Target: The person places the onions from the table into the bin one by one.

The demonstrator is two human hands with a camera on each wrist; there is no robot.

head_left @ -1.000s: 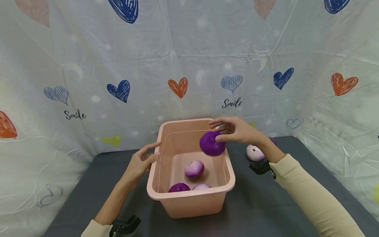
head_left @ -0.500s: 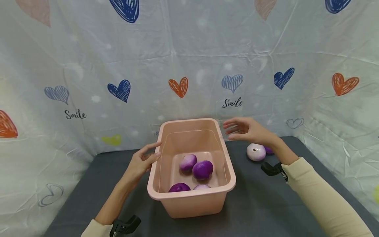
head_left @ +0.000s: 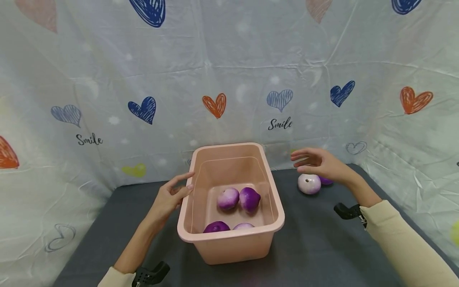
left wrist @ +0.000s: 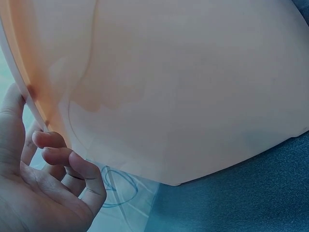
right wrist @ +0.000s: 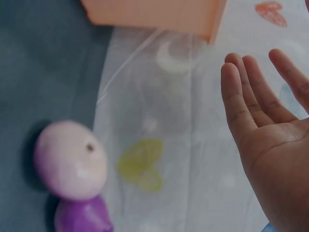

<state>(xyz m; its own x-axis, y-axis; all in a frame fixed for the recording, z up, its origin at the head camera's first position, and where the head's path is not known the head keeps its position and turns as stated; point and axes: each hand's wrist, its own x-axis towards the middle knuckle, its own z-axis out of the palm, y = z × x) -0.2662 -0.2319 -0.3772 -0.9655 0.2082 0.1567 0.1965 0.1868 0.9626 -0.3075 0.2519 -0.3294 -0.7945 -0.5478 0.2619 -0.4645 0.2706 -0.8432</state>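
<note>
Now left fingers (head_left: 181, 178) hold the bin's rim (head_left: 231, 235) while right fingers (right wrist: 233, 92) spread loosely.

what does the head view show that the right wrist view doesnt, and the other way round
Head only: the inside of the peach bin, four onions in it, and the left grip touching its rim.
Right wrist only: the right grip's creased palm, seen face on.
Both: the bin's outside, the right grip, and a pale onion beside a partly visible purple one.
</note>
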